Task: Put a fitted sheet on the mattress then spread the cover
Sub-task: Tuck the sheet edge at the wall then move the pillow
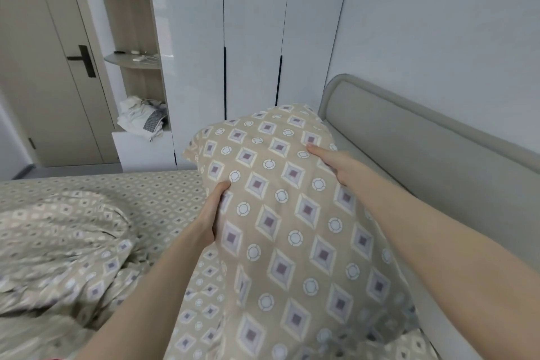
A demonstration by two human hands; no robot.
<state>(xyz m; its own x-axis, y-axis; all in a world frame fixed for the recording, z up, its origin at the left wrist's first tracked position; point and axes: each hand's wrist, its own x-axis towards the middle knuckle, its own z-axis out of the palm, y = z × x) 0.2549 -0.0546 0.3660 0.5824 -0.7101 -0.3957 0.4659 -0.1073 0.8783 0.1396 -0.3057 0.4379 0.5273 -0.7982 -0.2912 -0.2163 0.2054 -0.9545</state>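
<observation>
A pillow (pixel 280 213) in a beige case with diamond and ring patterns is held up in front of me, over the head end of the bed. My left hand (pixel 214 210) grips its left edge, thumb on the front face. My right hand (pixel 333 164) holds its upper right side, thumb lying along the front, fingers hidden behind. The fitted sheet (pixel 163 196), same beige pattern in smaller print, covers the mattress. The matching cover (pixel 58 242) lies bunched in a heap on the left of the bed.
A grey padded headboard (pixel 423 155) runs along the right wall. White wardrobe doors (pixel 254 38) stand behind the bed. Open shelves (pixel 131 23) hold small items, with a pile of white clothes (pixel 143 120) below. A beige door (pixel 43 67) is at far left.
</observation>
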